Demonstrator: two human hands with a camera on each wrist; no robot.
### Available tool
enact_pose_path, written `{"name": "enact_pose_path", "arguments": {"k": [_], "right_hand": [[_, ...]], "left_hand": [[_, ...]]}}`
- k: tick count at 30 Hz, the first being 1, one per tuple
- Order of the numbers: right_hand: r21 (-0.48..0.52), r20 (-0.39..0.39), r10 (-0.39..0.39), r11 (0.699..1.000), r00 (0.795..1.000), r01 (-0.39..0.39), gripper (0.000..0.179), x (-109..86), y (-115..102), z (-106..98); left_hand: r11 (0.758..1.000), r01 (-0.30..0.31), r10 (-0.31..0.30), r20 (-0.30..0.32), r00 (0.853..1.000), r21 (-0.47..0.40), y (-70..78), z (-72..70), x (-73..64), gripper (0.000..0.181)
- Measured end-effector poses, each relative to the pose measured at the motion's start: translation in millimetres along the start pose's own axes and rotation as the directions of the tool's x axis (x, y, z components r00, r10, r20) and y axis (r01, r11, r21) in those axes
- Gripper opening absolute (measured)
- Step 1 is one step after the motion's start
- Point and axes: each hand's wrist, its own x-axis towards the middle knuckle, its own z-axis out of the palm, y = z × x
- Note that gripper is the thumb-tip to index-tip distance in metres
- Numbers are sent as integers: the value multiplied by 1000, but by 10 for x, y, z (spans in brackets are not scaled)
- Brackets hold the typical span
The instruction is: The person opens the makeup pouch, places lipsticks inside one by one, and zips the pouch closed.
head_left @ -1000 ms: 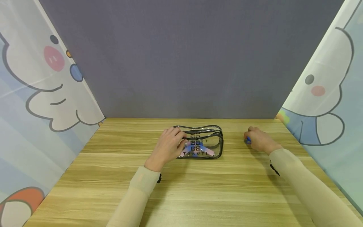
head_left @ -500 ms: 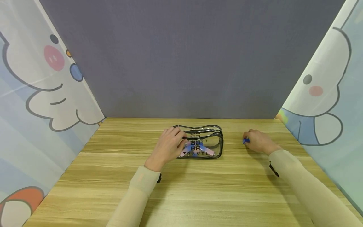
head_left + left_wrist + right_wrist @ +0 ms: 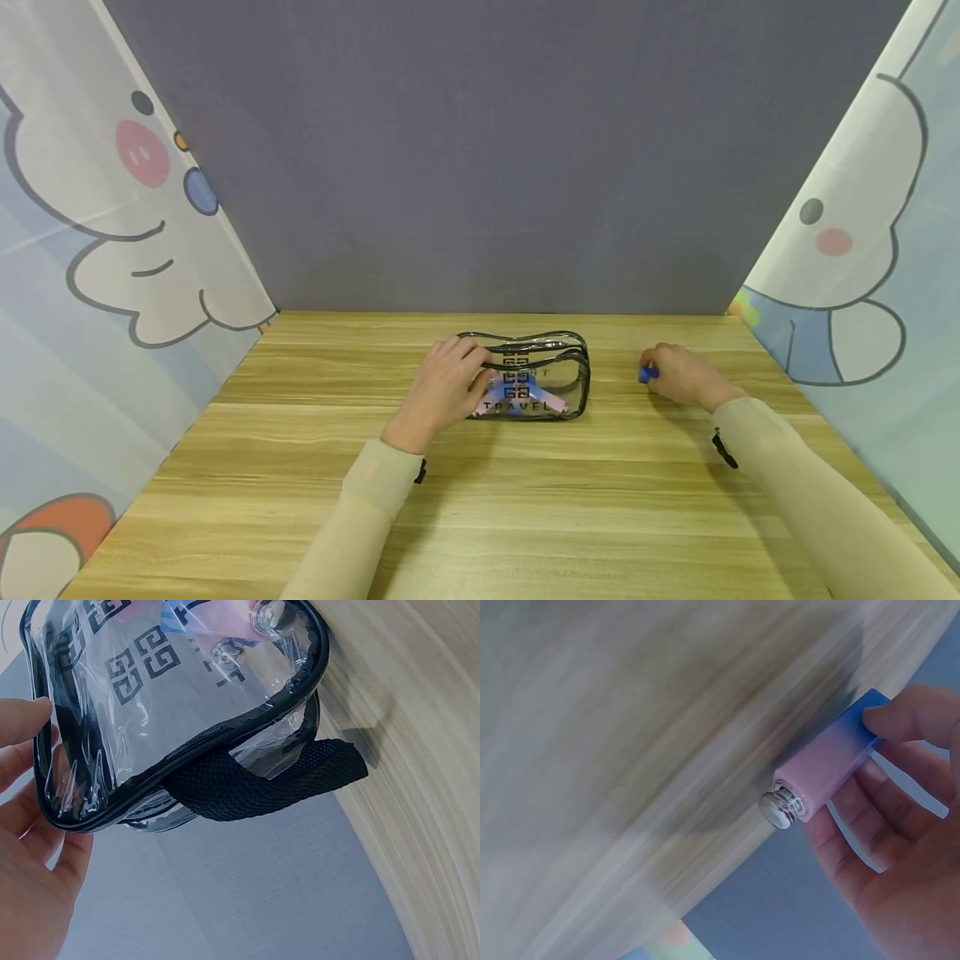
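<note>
A clear plastic pouch [image 3: 567,380] with black piping and the word TRAVEL stands on the table. Several pink-and-blue pieces [image 3: 553,401] show through its front. My left hand [image 3: 444,379] pinches the pouch's upper left edge, thumb on one face and fingers behind; the left wrist view also shows a black woven strap [image 3: 274,793] on its end. To the right of the pouch, my right hand [image 3: 684,375] grips a small rectangular bottle [image 3: 829,754], pink fading to blue, with a clear round stopper. The thumb presses its blue end, fingers beneath. It is close to the tabletop.
The wood-grain table [image 3: 517,508] reaches back to a dark grey partition [image 3: 510,167]. Cartoon-printed curtains [image 3: 60,333] flank it on both sides. A stretch of bare tabletop lies between the pouch and my right hand.
My right hand has shifted slightly left and turned the bottle, so its blue end points differently. The left hand and the pouch have stayed put.
</note>
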Motion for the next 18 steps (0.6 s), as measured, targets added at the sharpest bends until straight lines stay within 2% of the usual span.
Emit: {"name": "enact_pose_path", "arguments": {"k": [18], "right_hand": [[-3, -73, -48, 999, 996, 48, 31, -24, -376, -145]], "left_hand": [[1000, -5, 5, -11, 1000, 8, -3, 24, 4, 11]]}}
